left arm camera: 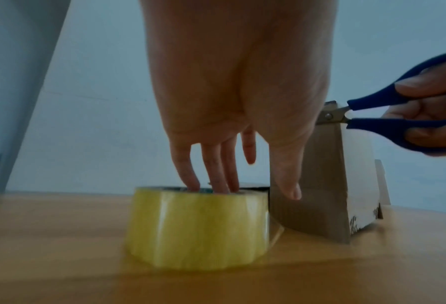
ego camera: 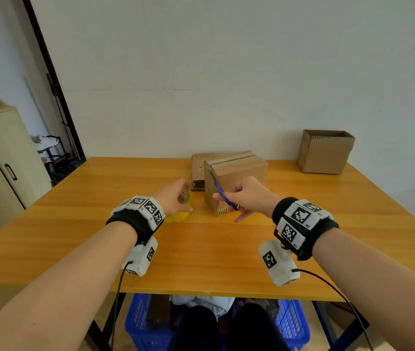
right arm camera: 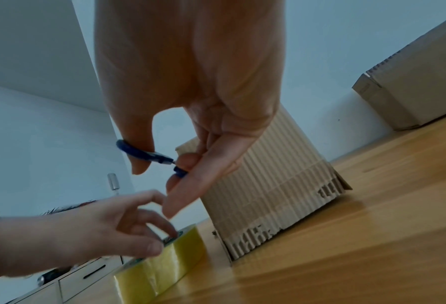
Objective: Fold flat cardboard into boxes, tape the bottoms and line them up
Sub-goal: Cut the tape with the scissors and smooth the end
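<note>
- The left hand [ego camera: 173, 198] reaches down on the yellow tape roll [left arm camera: 198, 226], several fingers dipped into its core; how firm the grip is cannot be told.
- The roll lies flat on the wooden table [ego camera: 74, 236], just beside the upturned box [ego camera: 236, 181].
- That box stands bottom-up with tape across its seam, so 1 bottom looks nearly finished.
- The right hand [ego camera: 247, 196] holds blue-handled scissors [left arm camera: 388, 115], fingers through the loops, blades at the box's upper left corner.
- Flat cardboard [ego camera: 198, 171] lies behind, still to fold.
- 1 finished open box [ego camera: 325, 152] waits at the far right edge, well apart; bare tabletop between leaves room for lining up.
</note>
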Tool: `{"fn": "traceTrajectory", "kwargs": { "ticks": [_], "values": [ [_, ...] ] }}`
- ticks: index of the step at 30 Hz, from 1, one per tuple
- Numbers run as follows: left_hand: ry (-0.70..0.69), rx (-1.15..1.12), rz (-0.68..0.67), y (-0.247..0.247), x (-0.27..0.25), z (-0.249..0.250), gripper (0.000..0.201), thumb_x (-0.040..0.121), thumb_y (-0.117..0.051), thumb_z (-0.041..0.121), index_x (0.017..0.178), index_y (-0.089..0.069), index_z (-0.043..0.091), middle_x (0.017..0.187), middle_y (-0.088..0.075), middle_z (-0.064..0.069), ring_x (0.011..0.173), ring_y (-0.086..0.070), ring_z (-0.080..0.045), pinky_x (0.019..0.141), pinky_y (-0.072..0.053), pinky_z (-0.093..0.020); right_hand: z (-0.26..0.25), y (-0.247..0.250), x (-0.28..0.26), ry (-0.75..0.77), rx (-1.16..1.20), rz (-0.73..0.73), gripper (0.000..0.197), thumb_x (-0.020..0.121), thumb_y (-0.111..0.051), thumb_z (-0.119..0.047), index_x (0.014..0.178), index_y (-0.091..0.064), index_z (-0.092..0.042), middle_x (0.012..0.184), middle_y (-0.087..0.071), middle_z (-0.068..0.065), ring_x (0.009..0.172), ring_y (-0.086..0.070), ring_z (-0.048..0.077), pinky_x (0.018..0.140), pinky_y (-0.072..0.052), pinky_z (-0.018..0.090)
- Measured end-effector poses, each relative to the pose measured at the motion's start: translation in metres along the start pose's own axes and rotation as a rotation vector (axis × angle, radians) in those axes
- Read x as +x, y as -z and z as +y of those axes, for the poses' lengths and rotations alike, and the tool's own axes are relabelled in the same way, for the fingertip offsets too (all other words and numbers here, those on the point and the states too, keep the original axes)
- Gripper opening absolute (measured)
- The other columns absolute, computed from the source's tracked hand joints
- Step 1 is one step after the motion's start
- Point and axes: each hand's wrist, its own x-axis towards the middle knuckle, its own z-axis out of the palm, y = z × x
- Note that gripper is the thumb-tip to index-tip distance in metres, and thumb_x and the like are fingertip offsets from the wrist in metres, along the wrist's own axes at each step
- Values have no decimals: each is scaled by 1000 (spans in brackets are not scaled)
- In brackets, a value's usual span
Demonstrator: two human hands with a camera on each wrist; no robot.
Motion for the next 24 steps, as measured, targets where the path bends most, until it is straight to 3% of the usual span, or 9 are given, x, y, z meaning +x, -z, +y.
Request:
{"fn": "traceTrajectory", "kwargs": {
  "ticks": [4,6,9,11,13,16,18,20,24],
  "values": [
    [-114,-103,119,16,-2,21,96,72,-80,28,147,-19,30,148,-37,-3,128,-45,-22,101,-42,-35,2,2,5,-19,-45,-9,36,86,-68,-37,76,-67,-2,57,-63,4,55,-62,14,61,-61,36],
    [-214,-91,115,20,-1,30,102,71,-80,26,148,-15,39,153,-28,4,133,-39,-18,105,-37,-34,4,2,6,-30,-109,-40,37,86,-68,-39,70,-65,-6,57,-63,5,49,-60,11,56,-60,32],
    [-292,-4,94,23,4,36,92,75,-77,16,146,-23,39,153,-29,7,134,-36,-15,104,-32,-28,12,-1,6,-50,-264,-79,34,86,-68,-39,72,-64,-8,64,-64,6,50,-61,12,50,-57,28],
    [-309,-4,96,24,7,36,80,82,-63,0,144,-30,39,152,-31,5,133,-38,-18,99,-38,-25,18,-3,8,-76,-374,-96,34,86,-67,-38,82,-67,-5,69,-67,6,52,-64,14,47,-53,23],
    [-303,-68,105,25,9,37,72,85,-45,-7,140,-38,38,150,-37,2,120,-49,-22,87,-49,-28,22,-3,11,-93,-472,-118,33,86,-68,-36,91,-68,-3,74,-68,7,54,-67,16,48,-53,22],
    [-290,-128,133,27,12,40,50,93,-41,10,136,-45,35,135,-54,-4,98,-57,-24,86,-52,-46,24,-2,14,-87,-602,-130,33,81,-73,-39,90,-68,-7,73,-66,6,55,-65,18,49,-51,24],
    [-276,-96,142,26,14,42,38,96,-46,34,134,-46,33,137,-52,1,113,-56,-25,90,-49,-40,25,-3,15,-59,-692,-113,39,75,-78,-41,92,-69,-7,78,-68,6,54,-61,18,47,-47,24],
    [-246,-62,160,24,17,44,50,88,-51,55,133,-47,31,140,-48,7,122,-51,-18,90,-45,-31,26,-5,16,-11,-752,-80,39,72,-80,-41,92,-70,-8,85,-70,6,63,-59,18,53,-47,25],
    [-226,-3,213,21,23,50,57,81,-60,58,128,-46,28,133,-53,5,115,-54,-16,82,-44,-26,30,-10,15,70,-727,-73,29,74,-80,-31,94,-68,-13,96,-69,3,83,-63,19,70,-53,30]
  ]
}}
